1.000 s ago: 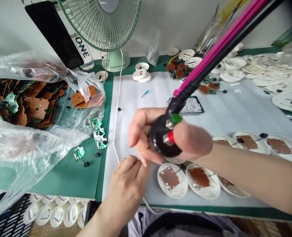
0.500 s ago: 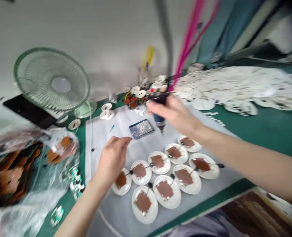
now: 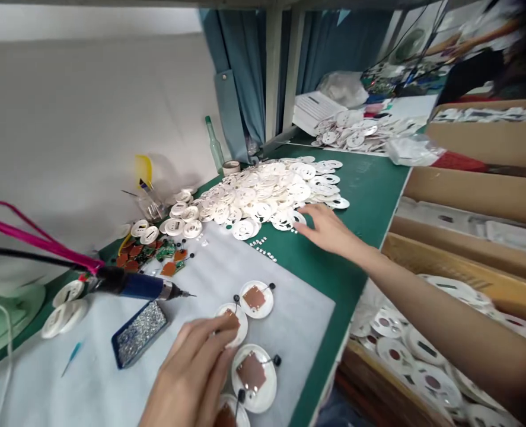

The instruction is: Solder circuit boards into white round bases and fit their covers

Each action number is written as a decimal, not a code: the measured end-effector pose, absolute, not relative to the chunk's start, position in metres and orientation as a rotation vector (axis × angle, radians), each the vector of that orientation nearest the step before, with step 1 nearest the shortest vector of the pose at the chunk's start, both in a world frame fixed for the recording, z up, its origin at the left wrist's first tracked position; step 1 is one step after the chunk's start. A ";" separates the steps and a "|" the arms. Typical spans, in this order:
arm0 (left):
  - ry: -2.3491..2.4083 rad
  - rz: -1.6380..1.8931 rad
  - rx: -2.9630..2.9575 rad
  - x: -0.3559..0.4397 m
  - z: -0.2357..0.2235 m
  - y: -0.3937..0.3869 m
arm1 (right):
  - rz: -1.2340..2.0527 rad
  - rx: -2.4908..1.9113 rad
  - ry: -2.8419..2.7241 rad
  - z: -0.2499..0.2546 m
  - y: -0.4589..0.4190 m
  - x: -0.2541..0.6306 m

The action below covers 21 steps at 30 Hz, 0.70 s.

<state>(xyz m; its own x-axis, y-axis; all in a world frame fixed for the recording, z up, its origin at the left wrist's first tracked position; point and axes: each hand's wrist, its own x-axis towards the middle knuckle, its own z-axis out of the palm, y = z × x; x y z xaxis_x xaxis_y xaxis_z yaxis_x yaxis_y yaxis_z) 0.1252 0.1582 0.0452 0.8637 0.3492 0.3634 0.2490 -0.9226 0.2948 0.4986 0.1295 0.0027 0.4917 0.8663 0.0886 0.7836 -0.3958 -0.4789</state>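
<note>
My left hand (image 3: 195, 367) hovers over or touches a white round disc (image 3: 240, 332) bearing a brown square board; its fingers are loosely bent and apart, and the thumb is hidden. At the near edge of a heap of white discs (image 3: 263, 190), my right hand (image 3: 327, 231) reaches with thumb and fingers apart, close to a white ring (image 3: 284, 220). Unheld, a blue and black electric screwdriver (image 3: 142, 284) hangs on pink cords, tilted nearly level. Below it lies a blue tray (image 3: 119, 350) full of small metal screws. Another disc with a board (image 3: 257, 299) stands beyond my left hand.
Small white pieces (image 3: 263, 249) lie near the heap. Brown and green boards (image 3: 156, 255) are piled at the back left, by a clear jar (image 3: 151, 207). A blue pick-like tool (image 3: 71, 359) rests on the sheet. Boxes of white parts (image 3: 414, 344) stand right of the table.
My right hand has let go of the electric screwdriver and moved right to the heap. My left hand has moved over the discs. The view has swung right.
</note>
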 end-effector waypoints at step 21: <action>0.529 0.309 2.657 0.228 0.020 0.159 | 0.912 -2.004 -1.304 -0.005 0.058 0.446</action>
<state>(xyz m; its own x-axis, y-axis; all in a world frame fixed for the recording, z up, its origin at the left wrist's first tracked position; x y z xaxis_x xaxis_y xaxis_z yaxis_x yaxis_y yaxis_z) 0.2282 0.1592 0.0199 0.9032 0.4080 0.1335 0.3166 -0.8432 0.4344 0.4464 0.0582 -0.0052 0.2907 0.9284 -0.2315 0.5363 -0.3585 -0.7641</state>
